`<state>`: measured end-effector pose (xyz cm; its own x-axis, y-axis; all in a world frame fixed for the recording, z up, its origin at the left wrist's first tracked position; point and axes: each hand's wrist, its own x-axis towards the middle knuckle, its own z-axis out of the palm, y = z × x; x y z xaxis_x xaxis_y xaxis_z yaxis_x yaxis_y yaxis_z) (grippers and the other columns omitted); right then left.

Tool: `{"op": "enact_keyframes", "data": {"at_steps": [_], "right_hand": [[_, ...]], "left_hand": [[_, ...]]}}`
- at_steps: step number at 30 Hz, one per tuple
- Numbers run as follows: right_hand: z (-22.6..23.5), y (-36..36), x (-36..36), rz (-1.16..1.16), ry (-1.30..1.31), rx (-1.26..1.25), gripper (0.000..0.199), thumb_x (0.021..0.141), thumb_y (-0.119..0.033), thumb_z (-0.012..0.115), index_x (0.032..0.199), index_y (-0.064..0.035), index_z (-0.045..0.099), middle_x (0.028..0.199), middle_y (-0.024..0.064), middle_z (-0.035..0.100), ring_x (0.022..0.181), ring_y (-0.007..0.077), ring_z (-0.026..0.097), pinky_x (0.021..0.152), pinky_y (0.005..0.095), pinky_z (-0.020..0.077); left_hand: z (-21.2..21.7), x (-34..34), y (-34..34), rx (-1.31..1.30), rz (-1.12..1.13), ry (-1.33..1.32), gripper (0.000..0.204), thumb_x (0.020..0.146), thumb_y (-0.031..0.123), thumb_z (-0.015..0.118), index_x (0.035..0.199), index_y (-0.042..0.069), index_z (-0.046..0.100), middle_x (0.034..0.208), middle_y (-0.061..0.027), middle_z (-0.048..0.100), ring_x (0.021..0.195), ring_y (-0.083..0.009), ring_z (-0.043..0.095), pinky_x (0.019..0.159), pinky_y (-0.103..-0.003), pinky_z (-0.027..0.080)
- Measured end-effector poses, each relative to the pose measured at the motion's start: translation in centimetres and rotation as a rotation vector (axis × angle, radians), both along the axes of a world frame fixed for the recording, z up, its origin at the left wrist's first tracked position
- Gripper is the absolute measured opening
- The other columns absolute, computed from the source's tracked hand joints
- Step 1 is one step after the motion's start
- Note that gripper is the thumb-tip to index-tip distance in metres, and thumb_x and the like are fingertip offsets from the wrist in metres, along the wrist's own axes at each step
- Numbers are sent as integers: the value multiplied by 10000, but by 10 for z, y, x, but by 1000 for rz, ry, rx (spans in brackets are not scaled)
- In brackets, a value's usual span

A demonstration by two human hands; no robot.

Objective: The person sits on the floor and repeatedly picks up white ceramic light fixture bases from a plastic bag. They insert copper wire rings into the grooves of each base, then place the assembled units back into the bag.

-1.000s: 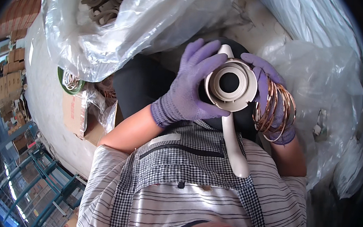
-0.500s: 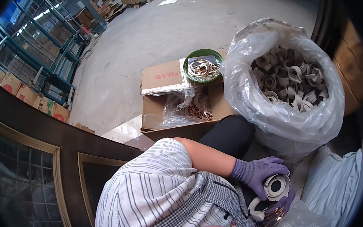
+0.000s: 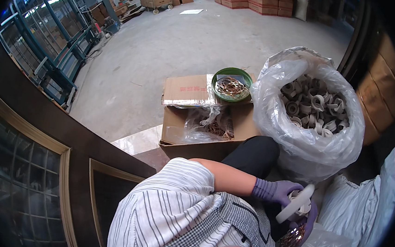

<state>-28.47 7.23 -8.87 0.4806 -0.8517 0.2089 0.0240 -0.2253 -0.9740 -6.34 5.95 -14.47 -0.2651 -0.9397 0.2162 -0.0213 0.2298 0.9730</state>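
Note:
In my lap, on the right, I hold an off-white plastic collar with a curved handle (image 3: pixel 297 204). My left hand (image 3: pixel 279 191), in a purple knit glove, has its fingers closed on the collar's far side. My right hand (image 3: pixel 310 222), gloved alike, curls around its right side; the collar partly hides these fingers. Just below the collar, against the right glove, are shiny copper-coloured pieces (image 3: pixel 292 238) that look like a bunch of thin metal rings. Whether the right fingers also grip them is unclear.
Ahead, a large clear plastic bag (image 3: pixel 304 146) holds many similar off-white parts. Left of it, an open cardboard box (image 3: pixel 174 121) contains coppery rings and plastic film. A green tray (image 3: pixel 217 74) of metal rings rests on its flap. Pale sacking (image 3: pixel 353 205) lies at right; a dark framed door (image 3: pixel 108 139) stands left.
The collar has turned in my hands: its round opening faced up before, and now its curved handle stands up over it. The whole view has shifted, showing more floor and stacked boxes.

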Motion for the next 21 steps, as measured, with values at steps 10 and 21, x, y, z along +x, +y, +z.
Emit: {"op": "enact_keyframes", "data": {"at_steps": [10, 21], "right_hand": [[10, 40, 46, -373, -21, -168, 497, 946, -76, 675, 1407, 16, 514, 1318, 170, 610, 1202, 286, 618, 1067, 421, 505], [31, 12, 55, -328, -94, -234, 297, 1004, -73, 554, 1285, 21, 579, 1217, 128, 651, 1108, 216, 647, 1014, 353, 520]], "left_hand": [[35, -4, 47, 327, -199, 732, 520, 979, 332, 704, 1390, 44, 568, 1282, -120, 659, 1177, -217, 646, 1003, -350, 536], [80, 39, 66, -486, 339, -75, 721, 850, 72, 747, 1496, -22, 443, 1499, -218, 456, 1394, -329, 474, 1162, -449, 395]]}}
